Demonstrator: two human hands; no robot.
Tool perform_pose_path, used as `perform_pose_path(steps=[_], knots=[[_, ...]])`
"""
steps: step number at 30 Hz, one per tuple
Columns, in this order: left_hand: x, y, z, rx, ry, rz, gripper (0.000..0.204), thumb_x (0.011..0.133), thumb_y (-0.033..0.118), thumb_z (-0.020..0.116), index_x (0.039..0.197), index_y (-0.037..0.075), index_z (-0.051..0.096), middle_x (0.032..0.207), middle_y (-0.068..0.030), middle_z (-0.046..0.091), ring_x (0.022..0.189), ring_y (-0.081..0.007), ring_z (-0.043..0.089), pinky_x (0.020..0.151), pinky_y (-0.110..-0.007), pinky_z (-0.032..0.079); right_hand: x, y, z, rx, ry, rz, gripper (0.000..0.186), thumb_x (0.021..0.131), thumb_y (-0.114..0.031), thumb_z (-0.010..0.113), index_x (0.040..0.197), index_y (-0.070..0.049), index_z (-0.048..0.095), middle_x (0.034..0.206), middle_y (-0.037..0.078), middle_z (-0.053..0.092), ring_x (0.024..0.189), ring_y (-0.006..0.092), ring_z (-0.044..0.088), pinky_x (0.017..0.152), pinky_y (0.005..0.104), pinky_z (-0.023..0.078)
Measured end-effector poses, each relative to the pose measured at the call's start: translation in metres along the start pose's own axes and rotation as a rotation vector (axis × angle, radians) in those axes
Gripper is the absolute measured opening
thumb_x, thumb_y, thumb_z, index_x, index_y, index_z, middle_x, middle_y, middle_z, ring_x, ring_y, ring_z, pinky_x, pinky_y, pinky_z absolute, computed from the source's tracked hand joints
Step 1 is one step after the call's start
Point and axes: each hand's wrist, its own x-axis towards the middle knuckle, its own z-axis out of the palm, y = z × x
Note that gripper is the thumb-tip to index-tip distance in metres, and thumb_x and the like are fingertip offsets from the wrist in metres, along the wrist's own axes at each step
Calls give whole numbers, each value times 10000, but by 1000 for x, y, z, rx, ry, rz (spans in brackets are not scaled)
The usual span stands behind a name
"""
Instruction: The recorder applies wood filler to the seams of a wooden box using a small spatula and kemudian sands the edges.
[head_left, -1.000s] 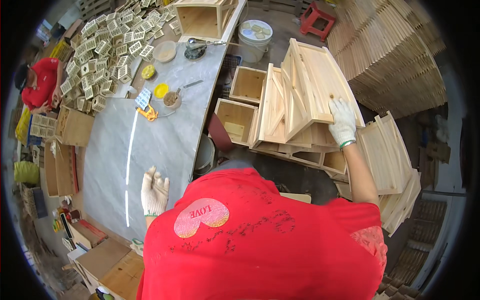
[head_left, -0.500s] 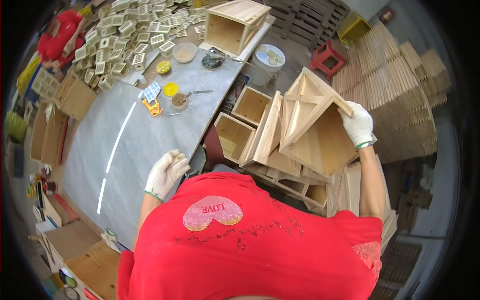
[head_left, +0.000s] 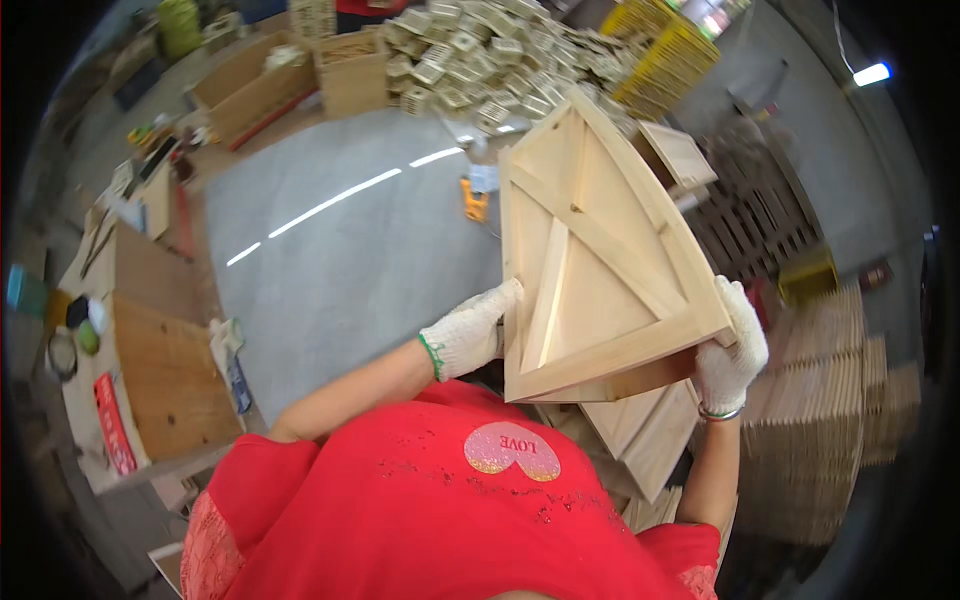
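A pale wooden box with crossed braces on its panel is raised and tilted in front of me, over the edge of the grey worktop. My left hand, in a white knit glove, grips its left edge. My right hand, also gloved, is closed round its lower right corner. More wooden boxes lie below it. An orange tool rests on the worktop, left of the held box.
A pile of small slotted cream blocks is at the back, beside yellow crates. An open box stands behind. Stacked boards are at the right, a plywood shelf at the left. Red clothing of another person shows at the top.
The box has been lifted off the stack and moved toward the worktop. My left hand has gone from empty to holding it. The view has swung round.
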Motion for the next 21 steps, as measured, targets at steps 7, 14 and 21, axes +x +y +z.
perform_pose_path(steps=[7, 14, 21], knots=[[-110, 38, -49, -24, 385, 550, 509, 983, 272, 678, 1378, 37, 460, 1315, -100, 610, 1188, -215, 611, 1012, -386, 520, 16, -69, 135, 418, 66, -101, 316, 816, 55, 731, 1130, 23, 721, 1113, 166, 746, 1093, 321, 711, 1053, 446, 513], [-204, 46, -113, 275, 650, 804, 421, 988, 236, 638, 1332, 25, 519, 1258, -91, 637, 1114, -177, 649, 976, -356, 546, -37, -127, 254, 741, -9, 17, 373, 813, 56, 706, 1182, 6, 710, 1218, 164, 714, 1199, 324, 659, 1089, 434, 480], [-262, 17, -189, 299, 816, 810, 418, 958, 197, 655, 1309, 3, 538, 1221, -109, 653, 1062, -192, 671, 933, -352, 567, -80, -189, 292, 771, -102, 13, 411, 793, -35, 787, 1196, -47, 707, 1231, 169, 702, 1167, 357, 653, 1047, 436, 501]])
